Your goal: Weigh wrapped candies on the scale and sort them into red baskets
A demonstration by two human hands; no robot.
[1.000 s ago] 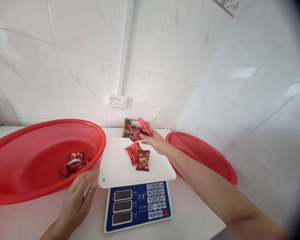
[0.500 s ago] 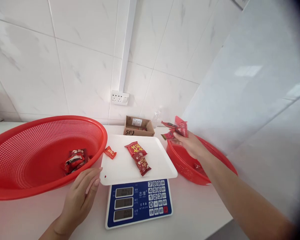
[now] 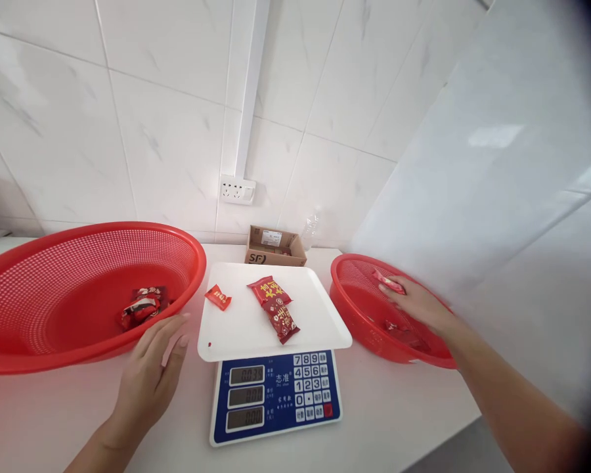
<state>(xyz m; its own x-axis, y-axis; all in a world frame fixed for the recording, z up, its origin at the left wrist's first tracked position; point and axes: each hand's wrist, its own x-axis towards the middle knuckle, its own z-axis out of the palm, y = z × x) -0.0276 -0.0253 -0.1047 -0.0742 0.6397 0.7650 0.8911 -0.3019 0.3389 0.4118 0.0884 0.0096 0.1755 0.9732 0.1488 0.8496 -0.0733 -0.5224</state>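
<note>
My right hand [image 3: 416,305] is inside the right red basket [image 3: 364,328], its fingers closed on a small red snack packet [image 3: 388,281]. More red packets [image 3: 406,335] lie at the bottom of that basket. Fingers extended and thumb apart, my left hand [image 3: 150,381] rests beside the near rim of the left red basket [image 3: 98,351], holding nothing. Between the baskets stands a blue and white scale [image 3: 276,394] with a white tray [image 3: 320,322]. On the tray lie a red packet with yellow lettering [image 3: 270,289], a dark red packet [image 3: 282,320] and a small orange-red packet [image 3: 218,297].
Several dark red packets [image 3: 142,309] lie in the left basket. Behind the tray stand an open cardboard box [image 3: 276,253] and a clear plastic bottle [image 3: 311,226], near the tiled wall. A socket [image 3: 237,190] is fixed on the wall. A tiny red bit [image 3: 209,344] sits on the tray.
My right hand has moved right and down into the right basket; the bunch of packets it held is reduced to one visible packet. My left hand has shifted slightly left, away from the tray.
</note>
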